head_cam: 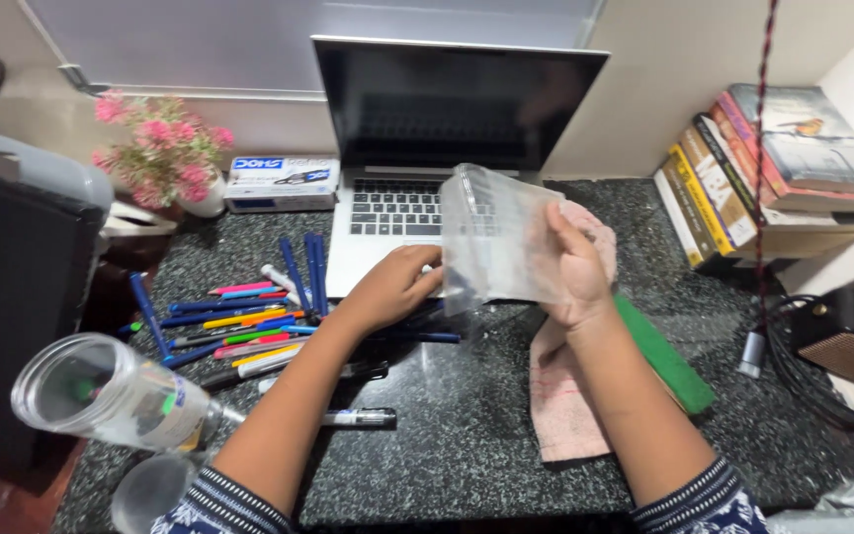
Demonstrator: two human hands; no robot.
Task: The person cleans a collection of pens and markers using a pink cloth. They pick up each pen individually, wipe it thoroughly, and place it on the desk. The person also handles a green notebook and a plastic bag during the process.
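Note:
My right hand (573,269) holds a clear plastic container (494,235) upright above the desk, in front of the laptop (417,129). My left hand (394,287) reaches low toward the container's bottom edge, with its fingers curled over several dark blue pens (417,334) lying on the black granite desk (467,435). Whether those fingers grip a pen is hidden. A pink cloth (565,396) lies under my right forearm.
A heap of coloured pens (239,321) lies left of my left hand. A black marker (358,418) rests nearer me. Two clear jars (101,391) stand at front left. A pink flower pot (165,148), a stack of books (773,173), a green sponge (664,356) and a small speaker (847,336) surround the desk.

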